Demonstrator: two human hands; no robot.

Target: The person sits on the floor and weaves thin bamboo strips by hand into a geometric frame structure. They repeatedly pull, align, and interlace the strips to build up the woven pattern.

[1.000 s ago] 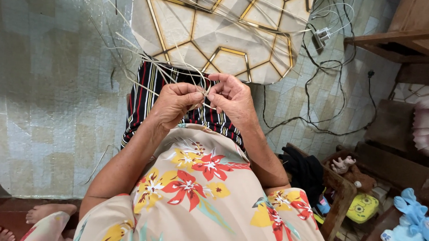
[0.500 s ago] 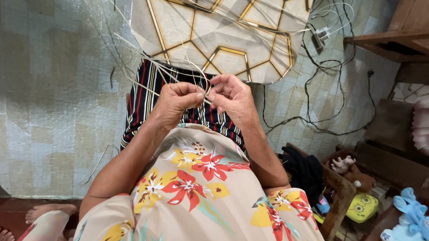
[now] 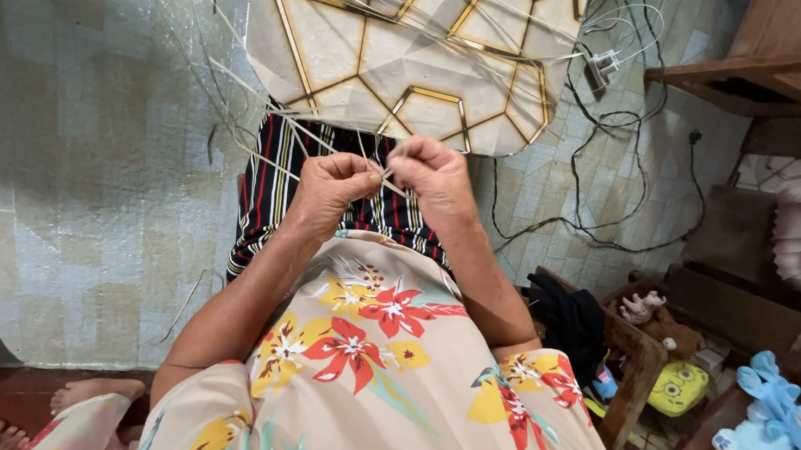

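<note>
My left hand (image 3: pixel 329 188) and right hand (image 3: pixel 436 176) pinch thin pale strands (image 3: pixel 387 173) between them, probably one strip; the woven panel (image 3: pixel 411 59) lies at twelve o'clock.

Honestly, from my feed there wasn't a single package, label, sign or screen anywhere in the head view. I looked over the whole picture and nothing of that kind stood out: no boxes or wrappers, no tags, no posted signs, no displays.
</note>
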